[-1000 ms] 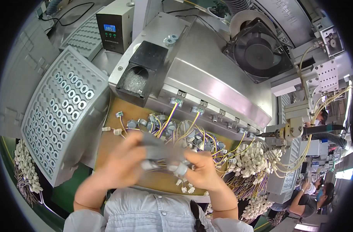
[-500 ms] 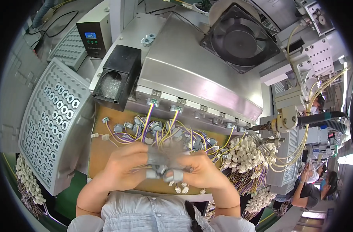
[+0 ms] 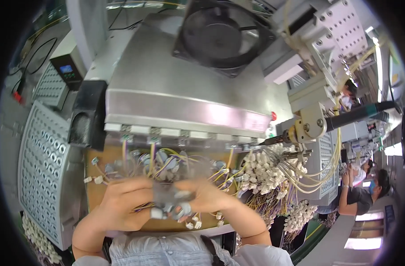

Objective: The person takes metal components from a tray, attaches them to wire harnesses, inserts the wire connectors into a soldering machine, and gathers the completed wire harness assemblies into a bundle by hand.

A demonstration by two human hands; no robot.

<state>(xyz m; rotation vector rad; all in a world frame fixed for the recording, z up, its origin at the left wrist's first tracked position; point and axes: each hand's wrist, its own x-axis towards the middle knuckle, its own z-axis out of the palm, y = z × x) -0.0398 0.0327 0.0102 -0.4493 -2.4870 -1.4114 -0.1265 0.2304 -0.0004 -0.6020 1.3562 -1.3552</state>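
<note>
On my feed, nearest, before the steel housing (image 3: 167,104), the left hand (image 3: 125,201) pinches thin wires (image 3: 143,207) in its fingers; the right hand (image 3: 203,196) is just beside it (too blurred for me to tell whether its fingers grip). Closer to the housing, grey discs (image 3: 172,163) lie on the brown surface (image 3: 94,196). Above the housing sits a black fan (image 3: 218,39).

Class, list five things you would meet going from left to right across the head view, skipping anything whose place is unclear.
Grey dimpled tray, person's left hand, person's right hand, heap of white connectors, co-worker in a dark top.
</note>
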